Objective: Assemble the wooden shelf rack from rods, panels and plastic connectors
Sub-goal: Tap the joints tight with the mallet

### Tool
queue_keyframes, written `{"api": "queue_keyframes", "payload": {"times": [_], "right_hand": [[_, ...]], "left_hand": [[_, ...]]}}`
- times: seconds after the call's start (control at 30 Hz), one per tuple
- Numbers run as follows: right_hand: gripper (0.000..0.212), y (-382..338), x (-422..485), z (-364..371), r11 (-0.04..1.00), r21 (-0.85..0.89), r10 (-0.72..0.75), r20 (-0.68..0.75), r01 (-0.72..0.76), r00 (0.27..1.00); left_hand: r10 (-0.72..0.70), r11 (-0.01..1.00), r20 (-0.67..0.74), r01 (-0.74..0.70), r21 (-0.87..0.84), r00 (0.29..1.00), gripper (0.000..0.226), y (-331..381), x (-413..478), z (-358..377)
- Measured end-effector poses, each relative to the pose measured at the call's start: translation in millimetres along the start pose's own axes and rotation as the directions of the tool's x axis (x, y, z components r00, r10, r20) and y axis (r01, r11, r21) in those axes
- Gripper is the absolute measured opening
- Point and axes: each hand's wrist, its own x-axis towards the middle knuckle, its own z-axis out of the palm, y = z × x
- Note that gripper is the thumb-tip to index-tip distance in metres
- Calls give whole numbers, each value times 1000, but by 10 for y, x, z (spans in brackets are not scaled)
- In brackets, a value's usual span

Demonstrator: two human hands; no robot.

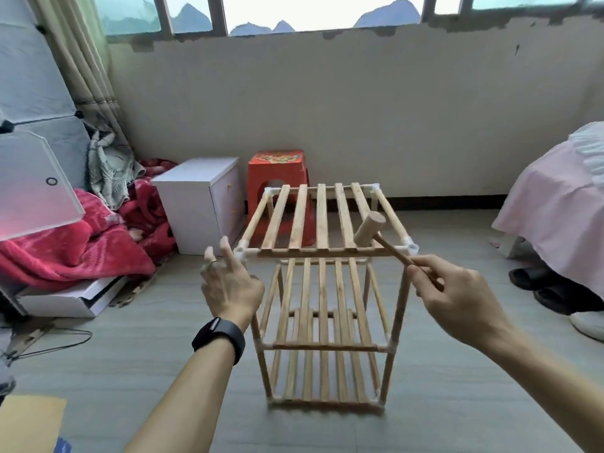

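A wooden shelf rack (323, 346) stands upright on the floor with three slatted tiers joined by rods and white plastic connectors. Its top panel (322, 220) is level. My right hand (457, 297) grips the handle of a small wooden mallet (371, 228), whose head hovers over the top panel's right side. My left hand (228, 282) is beside the near left corner connector (240, 253), fingers spread, fingertips close to it and holding nothing. A dark watch sits on the left wrist.
Behind the rack stand a red plastic stool (277, 178) and a white cabinet (199, 204). Red blankets (75, 250) and a white box lie at the left. A bed with pink sheet (555, 204) and shoes (536, 279) are at the right.
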Motion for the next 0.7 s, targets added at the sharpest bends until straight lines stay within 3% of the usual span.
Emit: {"api": "queue_keyframes", "payload": {"times": [0.07,0.1,0.2,0.3,0.43,0.6,0.7], "right_hand": [[21,157,-98,-81,996,-17,86,-57,-87,995],[21,215,-140,-111,992,-29,124,-74,-126,990],[22,303,-221,-184,979,-80,180,-84,-186,980],[26,356,-221,-263,974,-123,177,-114,-191,978],[27,408,-130,-429,957,-230,173,-35,-176,984],[25,397,75,-657,933,-348,118,46,-95,992],[26,372,165,-729,969,-242,-5,-190,-42,982]], "left_hand": [[256,967,-190,-249,60,948,76,159,-38,-33],[388,921,-214,-371,118,896,78,268,-67,-26],[609,778,-36,-588,220,792,90,703,-168,77],[654,701,214,-688,190,725,93,1209,-292,280],[631,702,349,-702,122,693,68,1616,-376,511],[649,735,246,-677,44,720,33,1535,-442,720],[664,729,230,-684,11,712,33,1513,-458,756]]}}
